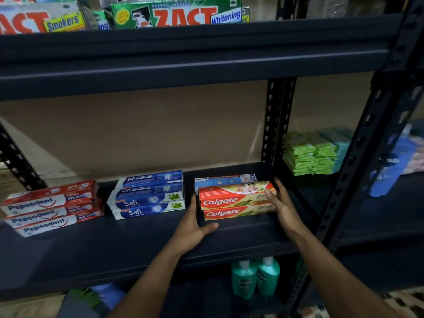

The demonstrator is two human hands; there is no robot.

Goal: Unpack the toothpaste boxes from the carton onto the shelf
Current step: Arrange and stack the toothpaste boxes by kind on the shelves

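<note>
**Two Colgate boxes (236, 206) stacked at the right end of the shelf (137, 244), a hand at each end**

Far left on the dark shelf lies a stack of red-and-white Pepsodent boxes (52, 208), long sides facing out, angled a little. Just right of them, with a gap between, sits a stack of blue-and-white Safi boxes (149, 198), also lengthwise.

Next comes the left hand (195, 226), reaching in from below. Its fingers point straight up, flat against the left end of the Colgate boxes. Its thumb stretches out along the shelf just in front of the lower box. The fingers are not curled round anything.

The Colgate boxes lie one on top of the other, logos facing out, between the two hands. Behind them, touching or nearly so, lies a pale blue box (224, 179), which looks like another Pepsodent pack.

The right hand (283, 203) stands against the right end of the boxes. Its fingers run straight back along that end, and its thumb is laid on the front top edge of the upper box. It presses rather than clasps.

Beyond the upright, on the next bay, green packets (309, 154) are piled. Farther right is a blurred blue pack (390, 166).

On the shelf above stand Zact boxes (176, 14). Below, teal bottles (254, 277) show between the forearms.
</note>
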